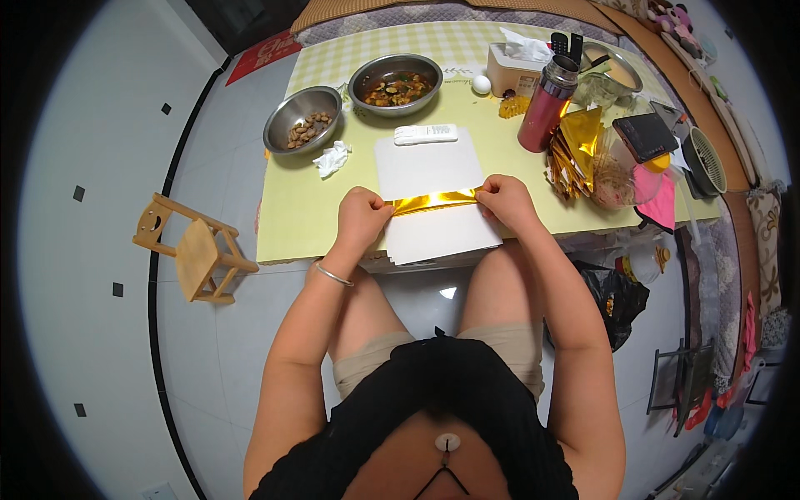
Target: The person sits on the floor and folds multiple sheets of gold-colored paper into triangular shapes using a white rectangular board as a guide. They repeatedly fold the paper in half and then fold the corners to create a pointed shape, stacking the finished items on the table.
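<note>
With thumb and fingers closed, my left hand (364,218) and right hand (505,204) pinch opposite ends of a shiny gold strip (434,201). It stretches over white paper (429,167) on the table (312,208), nearer me than the white oblong object (426,134).

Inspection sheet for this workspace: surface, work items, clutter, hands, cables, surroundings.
Surface: pale yellow-green table, checked at the far end.
Work items: shiny gold foil strip stretched across white paper sheets.
Clutter: dark red metal flask, fanned gold foil pile, crumpled white tissue.
Hands: left hand and right hand, fingers pinching opposite strip ends.
Cables: nothing seen.
Surroundings: small wooden chair left; black plastic bag right.
</note>
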